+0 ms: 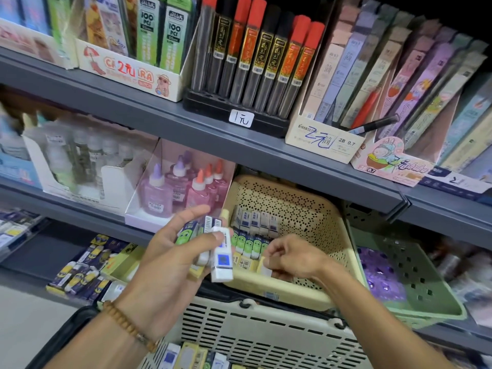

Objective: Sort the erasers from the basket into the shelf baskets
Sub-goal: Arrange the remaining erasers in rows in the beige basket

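Nearest, below the beige shelf basket (277,291): a slatted supply basket (266,339) with more wrapped erasers (186,355) loose in the bottom.

Above that, left of the beige shelf basket's front rim: left hand (170,262), palm up, fingers curled round a fan of several erasers (213,243), thumb pressed across the top one. Small, light, stiff little blocks, judging by shape; glossy paper sleeves, likely slippery against each other, so a stack in one hand could slide apart. Best taken singly, pinched across the short sides of the sleeve rather than by the bare rubber end.

Over the same rim, inside the beige shelf basket: right hand (290,258), fingers bent down, pinching one pale yellow-and-white eraser (266,269) at its end, just above the packed rows.

Further in: rows standing on end — yellow sleeves (243,261) at front, green cartoon-face sleeves (249,245) behind, white-and-blue sleeves (255,219) at the back. Held bunch: white blocks with blue squares, plus green-faced ones.

Right of the beige shelf basket: a green basket (415,275), contents too blurred to name.
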A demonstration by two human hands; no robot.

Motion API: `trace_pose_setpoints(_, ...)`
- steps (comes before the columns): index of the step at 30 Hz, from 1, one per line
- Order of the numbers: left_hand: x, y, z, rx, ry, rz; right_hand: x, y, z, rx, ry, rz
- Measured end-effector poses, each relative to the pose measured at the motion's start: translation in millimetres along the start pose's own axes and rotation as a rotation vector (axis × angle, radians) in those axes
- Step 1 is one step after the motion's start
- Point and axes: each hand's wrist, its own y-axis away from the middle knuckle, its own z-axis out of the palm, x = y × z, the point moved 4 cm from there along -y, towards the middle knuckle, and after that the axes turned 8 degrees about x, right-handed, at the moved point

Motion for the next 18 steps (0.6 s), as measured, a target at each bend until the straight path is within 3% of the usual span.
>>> trace_pose_setpoints(5,-3,-2,-2,0.005,0.045,-0.029,-18,9,4,0.187,0.176,-0.192)
trace_pose_setpoints(7,-5,-2,-2,0.038,0.046,-0.033,-35,23,5,0.207,-0.069,-0.342)
trace_pose_setpoints(9,-7,-2,-3,0.086,0.039,-0.031,-53,38,11,0.065,-0.356,-0.426)
trace_pose_setpoints(10,-8,-3,-3,0.108,0.034,-0.029,-62,44,15,-0.003,-0.367,-0.468)
trace_pose_setpoints(14,-9,-2,-4,0.139,0.003,-0.023,-78,56,29,-0.041,-0.079,-0.582)
trace_pose_setpoints(18,-9,0,0,0.120,-0.040,-0.019,-76,58,30,0.038,-0.067,-0.617)
